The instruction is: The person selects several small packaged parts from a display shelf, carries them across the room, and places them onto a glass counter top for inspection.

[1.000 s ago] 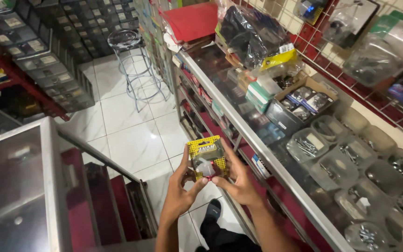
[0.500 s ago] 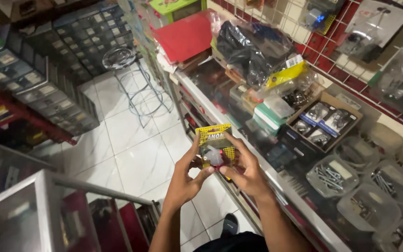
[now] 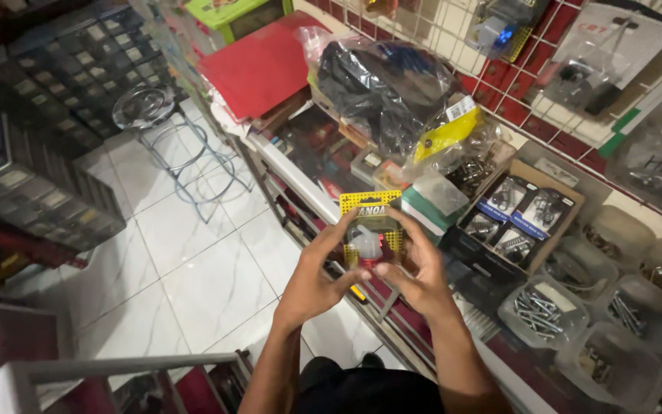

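Blister pack [image 3: 370, 230], yellow card with clear bubble over red part, held above glass counter edge [image 3: 300, 184]. Left hand [image 3: 317, 270] grips pack's left side, fingers curled round it; right hand [image 3: 415, 268] grips right side likewise. Further right: cardboard box [image 3: 568, 222] holding small bagged metal parts; clear tub [image 3: 511, 310] holding bolts; more clear tubs [image 3: 614, 368], contents unclear.
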